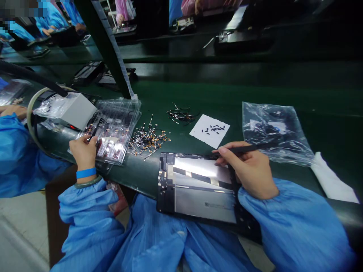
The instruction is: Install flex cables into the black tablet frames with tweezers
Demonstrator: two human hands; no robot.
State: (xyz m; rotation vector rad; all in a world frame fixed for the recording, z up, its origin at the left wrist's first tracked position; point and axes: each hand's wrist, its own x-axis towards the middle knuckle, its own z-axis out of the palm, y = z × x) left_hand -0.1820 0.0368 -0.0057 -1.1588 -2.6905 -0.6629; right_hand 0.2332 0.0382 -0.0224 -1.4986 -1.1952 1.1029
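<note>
My right hand (pixel 252 170) pinches a pair of black tweezers (pixel 249 148), their tip by the top edge of an opened tablet (pixel 204 207). That tablet lies at the bench's front edge, its silvery inside and small circuit parts facing up. To the left, my left hand (pixel 83 153), with a blue band at the wrist, is closed at a clear plastic tray (pixel 129 124). A thin black part (pixel 96 126) sticks up from its fingertips; its exact kind is unclear. Between the hands lies a heap of small flex cables with gold ends (pixel 149 138).
Small black pieces dot a white paper (pixel 198 132); dark cables (pixel 181 115) lie beside it. A clear bag (pixel 272 136) and white cloth (pixel 333 179) are at right. A white box (pixel 76 111) and green post (pixel 106 45) stand left. A co-worker's sleeve (pixel 22 158) is close by.
</note>
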